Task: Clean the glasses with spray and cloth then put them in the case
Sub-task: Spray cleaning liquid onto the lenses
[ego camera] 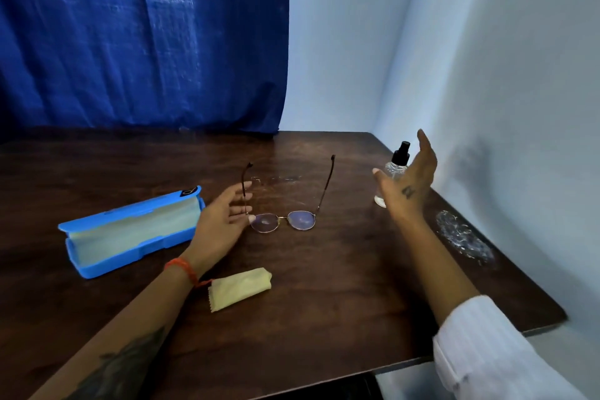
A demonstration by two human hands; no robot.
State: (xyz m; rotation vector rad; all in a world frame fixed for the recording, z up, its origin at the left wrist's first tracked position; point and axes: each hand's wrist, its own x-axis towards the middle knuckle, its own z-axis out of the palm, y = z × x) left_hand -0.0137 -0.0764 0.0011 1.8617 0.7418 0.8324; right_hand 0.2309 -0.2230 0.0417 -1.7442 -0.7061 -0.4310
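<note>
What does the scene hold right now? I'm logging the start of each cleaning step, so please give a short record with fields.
glasses: on table, temples unfolded, lenses toward the person
left hand: open, at the glasses' left side
right hand: open, in front of the spray bottle, not gripping it
spray bottle: upright, near right wall
case: blue, lid open, nothing inside
cloth: yellow, folded, near table's front edge

A dark wooden table (324,302) carries everything. Just left of the left hand (220,224) lies an open blue case (130,234); touching that hand's fingertips are the glasses (285,219), arms unfolded, and just behind its wrist a folded yellow cloth (238,289). A clear spray bottle (394,169) stands just beyond the right hand (407,178), with crumpled clear plastic (464,239) right of that forearm.
</note>
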